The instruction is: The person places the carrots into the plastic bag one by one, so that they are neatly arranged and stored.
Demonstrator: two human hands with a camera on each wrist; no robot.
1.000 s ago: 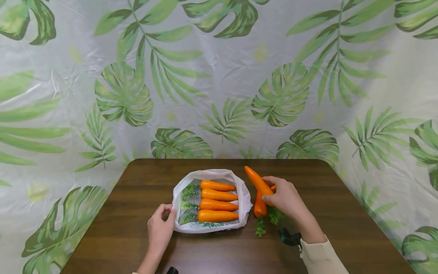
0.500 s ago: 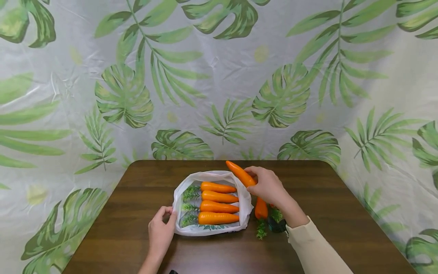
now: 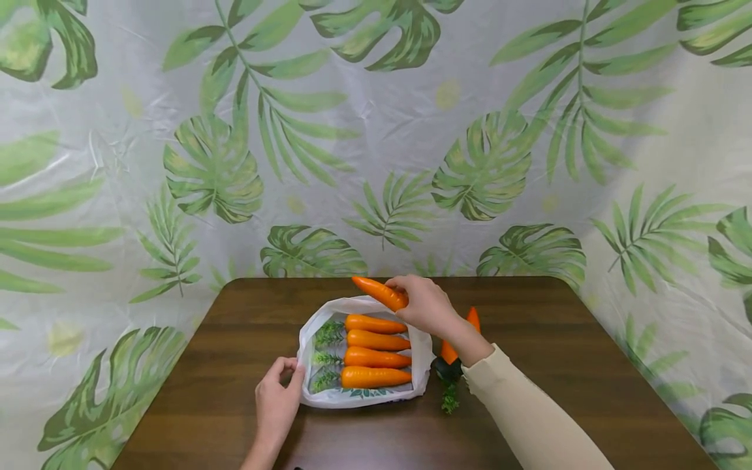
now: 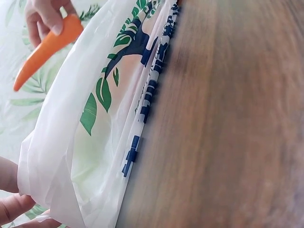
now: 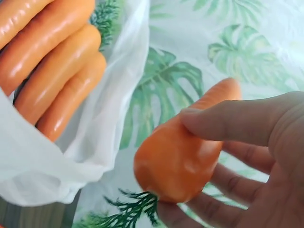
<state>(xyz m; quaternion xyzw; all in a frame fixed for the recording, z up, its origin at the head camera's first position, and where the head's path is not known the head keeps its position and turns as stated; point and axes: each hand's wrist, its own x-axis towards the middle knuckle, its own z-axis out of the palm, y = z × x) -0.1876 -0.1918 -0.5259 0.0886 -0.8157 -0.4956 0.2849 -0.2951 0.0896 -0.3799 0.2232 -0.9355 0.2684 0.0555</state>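
In the head view my right hand (image 3: 425, 303) grips an orange carrot (image 3: 380, 292) above the back right rim of a white plastic bag (image 3: 420, 365). The held carrot's tip points left; in the right wrist view its thick end (image 5: 175, 161) and dark green leaves (image 5: 133, 206) show between thumb and fingers. My left hand (image 3: 277, 395) pinches the bag's left edge, its fingers (image 4: 12, 206) partly behind the plastic in the left wrist view. Several carrots (image 3: 376, 377) lie side by side inside the bag, leafy ends to the left.
Another carrot (image 3: 449, 352) with a leafy top (image 3: 449, 398) lies on the brown wooden table (image 3: 194, 391), right of the bag and partly under my right forearm. A leaf-patterned sheet (image 3: 376, 143) hangs behind the table's far edge.
My right hand has carried the carrot leftward from beside the bag to above its back rim, tilting it flatter. The left hand has stayed at the bag's left edge.
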